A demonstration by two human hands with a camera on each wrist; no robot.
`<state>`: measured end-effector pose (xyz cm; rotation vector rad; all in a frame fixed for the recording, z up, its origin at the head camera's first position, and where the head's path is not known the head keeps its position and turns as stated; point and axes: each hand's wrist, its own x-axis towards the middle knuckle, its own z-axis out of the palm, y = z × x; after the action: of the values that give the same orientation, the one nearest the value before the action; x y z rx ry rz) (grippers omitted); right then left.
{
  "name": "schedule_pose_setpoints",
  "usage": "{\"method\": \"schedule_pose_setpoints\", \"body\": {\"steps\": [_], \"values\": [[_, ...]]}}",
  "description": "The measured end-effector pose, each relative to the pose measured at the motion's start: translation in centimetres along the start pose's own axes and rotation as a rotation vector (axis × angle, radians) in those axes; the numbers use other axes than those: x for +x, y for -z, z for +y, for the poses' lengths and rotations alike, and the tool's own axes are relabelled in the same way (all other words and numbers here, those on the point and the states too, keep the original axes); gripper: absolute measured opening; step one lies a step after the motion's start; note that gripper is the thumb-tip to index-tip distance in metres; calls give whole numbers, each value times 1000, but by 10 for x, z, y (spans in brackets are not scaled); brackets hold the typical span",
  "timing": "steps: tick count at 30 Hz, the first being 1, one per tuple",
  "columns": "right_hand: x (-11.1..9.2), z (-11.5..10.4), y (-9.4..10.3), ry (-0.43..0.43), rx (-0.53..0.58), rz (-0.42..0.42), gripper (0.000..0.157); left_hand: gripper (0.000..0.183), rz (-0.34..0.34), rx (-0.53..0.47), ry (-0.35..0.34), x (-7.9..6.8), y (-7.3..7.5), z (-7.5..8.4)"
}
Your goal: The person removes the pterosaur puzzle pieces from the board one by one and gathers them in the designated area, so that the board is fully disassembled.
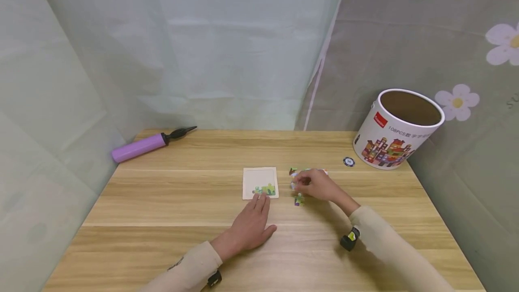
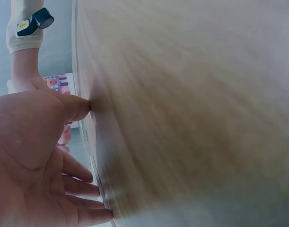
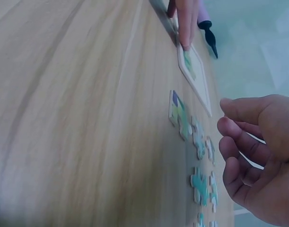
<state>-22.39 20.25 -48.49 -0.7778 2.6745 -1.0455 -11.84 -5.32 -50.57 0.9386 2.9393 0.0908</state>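
Observation:
A small white puzzle tray [image 1: 260,175] lies at the table's middle, with a few green pieces [image 1: 265,189] fitted in its near right corner. My left hand [image 1: 258,216] lies flat on the wood, fingertips touching the tray's near edge. In the left wrist view that hand [image 2: 35,156] shows its open palm. My right hand [image 1: 308,184] hovers over several loose puzzle pieces [image 1: 299,199] right of the tray. In the right wrist view its fingers [image 3: 239,146] are loosely curled with nothing seen in them, above the loose pieces [image 3: 178,111] and beyond them the tray [image 3: 194,71].
A purple hand pump [image 1: 142,145] lies at the far left corner. An open round cardboard tub [image 1: 399,127] stands at the far right, with a small round token [image 1: 348,161] beside it. Curtains close in the wooden table [image 1: 162,202] on three sides.

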Motion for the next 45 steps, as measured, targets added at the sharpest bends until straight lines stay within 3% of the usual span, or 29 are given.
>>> {"method": "schedule_pose_setpoints", "body": {"steps": [12, 19, 32, 45], "values": [[15, -4, -1, 29, -13, -7, 16, 78, -13, -32, 47, 2, -1, 5], [36, -15, -1, 65, -3, -25, 15, 81, -40, -30, 22, 9, -4, 14], [81, -31, -28, 147, 1, -133, 14, 83, -46, -76, 32, 10, 0, 22], [94, -28, -50, 206, -47, -232, 9, 84, -33, -68, 35, 9, 0, 21]]}}
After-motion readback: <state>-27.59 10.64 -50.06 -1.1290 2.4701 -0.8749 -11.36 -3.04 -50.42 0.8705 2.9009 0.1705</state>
